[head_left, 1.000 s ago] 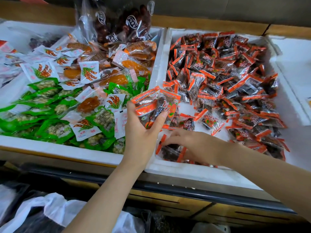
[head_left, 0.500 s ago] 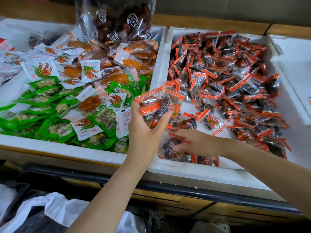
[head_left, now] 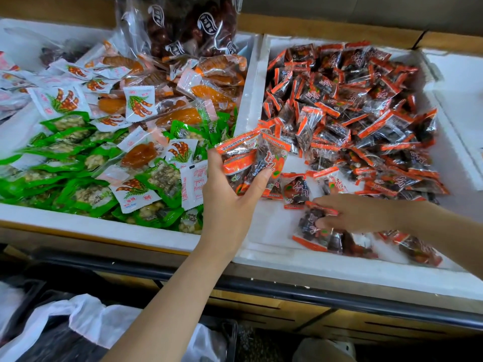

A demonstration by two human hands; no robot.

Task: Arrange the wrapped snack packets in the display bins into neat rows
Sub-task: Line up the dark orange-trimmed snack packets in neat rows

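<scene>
My left hand [head_left: 230, 202] holds a small stack of orange-and-dark snack packets [head_left: 254, 163] above the near left corner of the right white foam bin [head_left: 252, 87]. My right hand [head_left: 358, 214] reaches in from the right and pinches one orange-and-dark packet [head_left: 312, 223] lying near the bin's front edge. A few packets [head_left: 339, 244] lie in a rough row along that front edge, partly hidden under my right forearm. A big loose heap of the same packets [head_left: 352, 105] fills the back and right of the bin.
The left foam bin [head_left: 104, 226] holds mixed green packets [head_left: 78, 152], white tamarind packets [head_left: 137, 103] and orange ones, with large dark bags [head_left: 183, 24] at the back. White plastic bags [head_left: 78, 317] lie on the floor below. A dark rail [head_left: 313, 293] runs along the counter front.
My right hand has slid to the right along the bin's front edge with a packet under its fingers. The left hand keeps its stack nearly still.
</scene>
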